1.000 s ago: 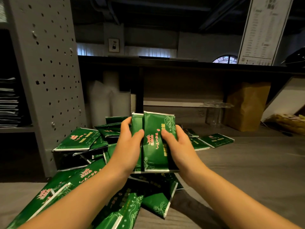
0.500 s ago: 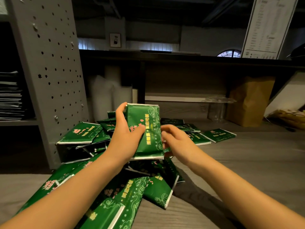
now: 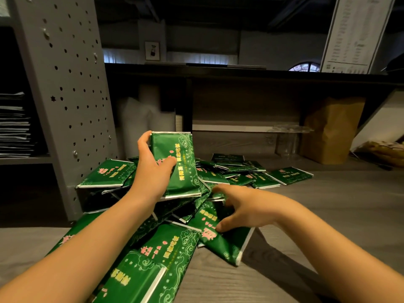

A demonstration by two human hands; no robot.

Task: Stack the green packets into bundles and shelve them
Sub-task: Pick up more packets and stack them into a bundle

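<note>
My left hand (image 3: 153, 169) grips a small bundle of green packets (image 3: 181, 171) upright above the heap, thumb across the front, fingers behind. Below it, many loose green packets (image 3: 166, 254) lie scattered on the grey wooden surface. My right hand (image 3: 238, 206) is down on the heap to the right, its fingers spread and curving over a loose packet (image 3: 220, 237), thumb touching its printed face. Whether it holds that packet firmly is unclear. More packets (image 3: 290, 174) lie further back right.
A grey perforated shelf upright (image 3: 65, 95) stands at left, with stacked flat items (image 3: 15, 125) on its shelf. A brown paper bag (image 3: 330, 130) and clear plastic pieces (image 3: 288, 136) stand at back right under a dark counter (image 3: 240, 73).
My right hand let go of the bundle and dropped down right onto a loose packet. The left hand kept the bundle and lifted it slightly to the left.
</note>
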